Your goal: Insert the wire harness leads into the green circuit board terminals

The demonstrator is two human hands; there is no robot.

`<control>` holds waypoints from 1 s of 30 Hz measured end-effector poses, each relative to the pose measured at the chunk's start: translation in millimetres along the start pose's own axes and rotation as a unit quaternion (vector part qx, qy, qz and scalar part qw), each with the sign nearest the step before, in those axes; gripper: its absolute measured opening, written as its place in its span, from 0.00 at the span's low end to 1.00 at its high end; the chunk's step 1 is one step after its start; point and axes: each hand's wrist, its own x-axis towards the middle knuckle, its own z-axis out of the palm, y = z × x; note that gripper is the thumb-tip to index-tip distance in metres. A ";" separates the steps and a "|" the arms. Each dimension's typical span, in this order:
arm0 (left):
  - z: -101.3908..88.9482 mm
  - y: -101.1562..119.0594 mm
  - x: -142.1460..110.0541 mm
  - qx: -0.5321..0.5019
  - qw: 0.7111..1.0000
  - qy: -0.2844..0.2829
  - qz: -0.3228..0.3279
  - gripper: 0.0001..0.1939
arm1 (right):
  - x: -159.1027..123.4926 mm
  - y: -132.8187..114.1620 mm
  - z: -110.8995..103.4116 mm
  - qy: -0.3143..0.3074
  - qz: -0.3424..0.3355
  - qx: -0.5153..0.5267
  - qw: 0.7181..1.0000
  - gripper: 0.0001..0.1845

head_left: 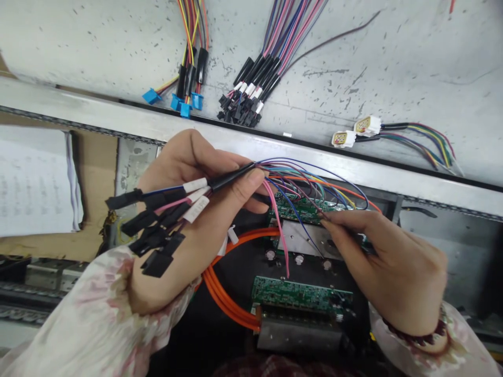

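Observation:
My left hand is closed round a wire harness, a bundle of thin coloured wires ending in black connectors with white labels that fan out to the left. The loose wire ends arc rightward from my thumb. My right hand pinches some of those thin wires near a green circuit board with a metal plate below it. A second green circuit board lies lower down, beside thick orange cables.
On the grey bench behind lie a harness with blue connectors, a harness with black connectors and a pair of white connectors. A metal rail crosses in front of the bench. Stacked paper sits left.

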 end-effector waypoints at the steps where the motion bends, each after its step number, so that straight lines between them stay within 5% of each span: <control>1: 0.2 0.0 0.0 0.000 1.000 0.001 0.001 0.14 | 0.4 0.4 0.2 -0.001 -0.003 0.000 1.000 0.03; 13: 2.6 -6.7 0.9 -0.039 0.999 -0.018 0.014 0.13 | -3.5 -21.4 -8.9 -0.014 -0.048 -0.009 0.999 0.05; 16: 4.7 -9.4 1.5 -0.068 0.997 -0.030 0.025 0.14 | 1.7 -25.1 -9.5 0.046 -0.039 0.022 0.998 0.03; 19: 5.8 -12.5 2.7 -0.073 0.996 -0.031 0.038 0.14 | 9.1 -21.0 -1.1 0.091 -0.049 -0.003 0.995 0.03; 30: 2.8 -19.6 5.3 -0.094 0.993 -0.034 0.066 0.13 | 11.0 -9.4 19.6 0.089 -0.053 -0.006 0.995 0.02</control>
